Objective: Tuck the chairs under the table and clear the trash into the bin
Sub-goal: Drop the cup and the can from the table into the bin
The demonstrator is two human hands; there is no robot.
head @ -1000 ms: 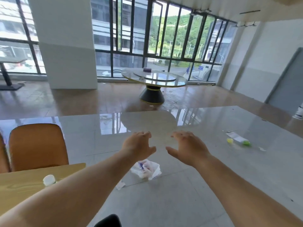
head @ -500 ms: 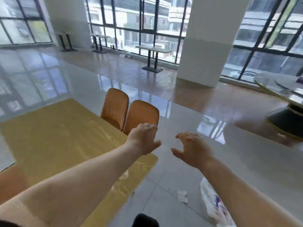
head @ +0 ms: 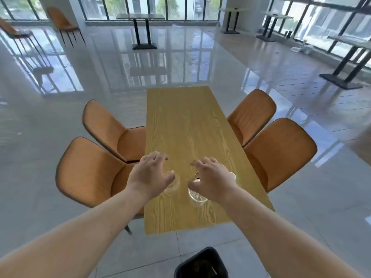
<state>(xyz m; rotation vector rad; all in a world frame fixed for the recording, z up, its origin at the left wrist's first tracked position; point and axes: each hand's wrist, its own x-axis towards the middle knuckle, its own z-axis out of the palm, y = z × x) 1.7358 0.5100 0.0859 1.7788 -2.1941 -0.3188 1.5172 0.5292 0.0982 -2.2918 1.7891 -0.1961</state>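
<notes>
A long wooden table (head: 186,125) stretches away from me, with two orange chairs on each side: near left chair (head: 88,173), far left chair (head: 108,125), near right chair (head: 281,151), far right chair (head: 251,113). All are drawn up close to the table. On its near end lie clear plastic cups (head: 172,185) and another clear cup (head: 197,196), partly hidden by my hands. My left hand (head: 150,175) and right hand (head: 210,177) hover above them, fingers spread, holding nothing. A black bin (head: 200,263) stands on the floor just below me.
The floor is glossy grey tile. Black-legged tables (head: 143,27) stand by the windows at the back and right side (head: 349,63). Two more orange chairs (head: 64,23) stand far left.
My view has swung left from the littered floor and round table to face down the length of the wooden table. Both hands stay raised and spread, now above the cups.
</notes>
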